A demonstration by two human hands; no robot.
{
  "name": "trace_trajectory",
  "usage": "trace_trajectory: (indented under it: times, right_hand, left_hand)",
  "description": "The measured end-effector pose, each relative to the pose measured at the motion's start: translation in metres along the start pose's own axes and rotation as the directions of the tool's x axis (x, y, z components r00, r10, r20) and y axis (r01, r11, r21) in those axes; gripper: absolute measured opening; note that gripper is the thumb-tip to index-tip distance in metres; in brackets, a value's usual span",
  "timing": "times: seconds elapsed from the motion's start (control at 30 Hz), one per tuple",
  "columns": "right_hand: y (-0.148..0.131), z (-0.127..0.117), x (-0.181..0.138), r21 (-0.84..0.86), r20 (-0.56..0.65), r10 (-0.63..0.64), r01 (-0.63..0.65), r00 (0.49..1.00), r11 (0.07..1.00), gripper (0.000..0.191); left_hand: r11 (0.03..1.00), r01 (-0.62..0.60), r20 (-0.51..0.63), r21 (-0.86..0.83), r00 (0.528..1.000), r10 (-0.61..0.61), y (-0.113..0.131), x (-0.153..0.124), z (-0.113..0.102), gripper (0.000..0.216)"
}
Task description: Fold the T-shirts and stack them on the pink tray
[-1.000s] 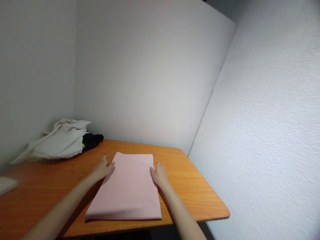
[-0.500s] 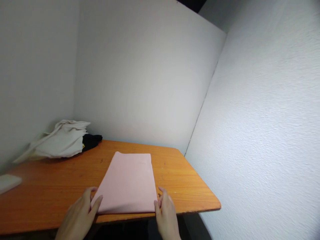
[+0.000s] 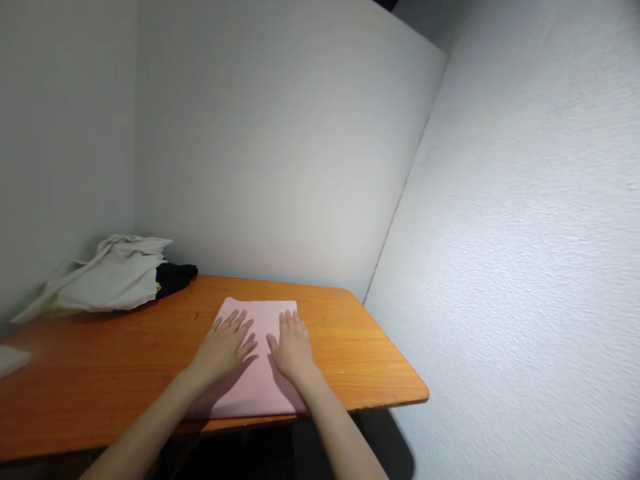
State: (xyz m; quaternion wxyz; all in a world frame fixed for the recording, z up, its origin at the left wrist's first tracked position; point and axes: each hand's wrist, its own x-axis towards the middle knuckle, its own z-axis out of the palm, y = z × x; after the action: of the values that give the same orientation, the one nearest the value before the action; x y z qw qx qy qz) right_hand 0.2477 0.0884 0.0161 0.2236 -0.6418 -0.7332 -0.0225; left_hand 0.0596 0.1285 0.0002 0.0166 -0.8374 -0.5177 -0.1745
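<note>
A folded pink cloth (image 3: 255, 393) lies flat near the front edge of the wooden table (image 3: 370, 360). Over its left far part is my left hand (image 3: 226, 343), palm down with the fingers spread. My right hand (image 3: 293, 347) is over the right far part, fingers stretched forward and thumb out to the left. Both hands are open and seem to rest on the cloth, each throwing a shadow on it. A strip of pink shows between them, and my forearms cover parts of its sides.
At the back left lies a heap of white cloth (image 3: 113, 277) with a black cloth (image 3: 175, 277) beside it. A white object (image 3: 13, 360) sits at the left edge of view, partly cut off. Pale walls (image 3: 280, 147) stand behind and to the right.
Both hands have let go of the cloth's near corners and moved forward and inward onto its top, with fingers now spread. The view has shifted slightly; the cloth keeps its place.
</note>
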Motion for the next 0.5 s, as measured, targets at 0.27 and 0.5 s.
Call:
trace_trajectory:
  times: [0.27,0.5]
  right_hand:
    - [0.001,0.071,-0.006,0.005,0.135,0.015,-0.015,0.991,1.0,0.058]
    - [0.0,0.065,-0.004,0.008,0.146,0.013,-0.015,0.989,1.0,0.06]
  left_hand:
    - [0.995,0.093,0.193,0.044,0.976,-0.099,-0.002,-0.002,0.046,0.068]
    - [0.994,0.1,0.203,0.05,0.973,-0.109,0.002,0.001,0.041,0.069]
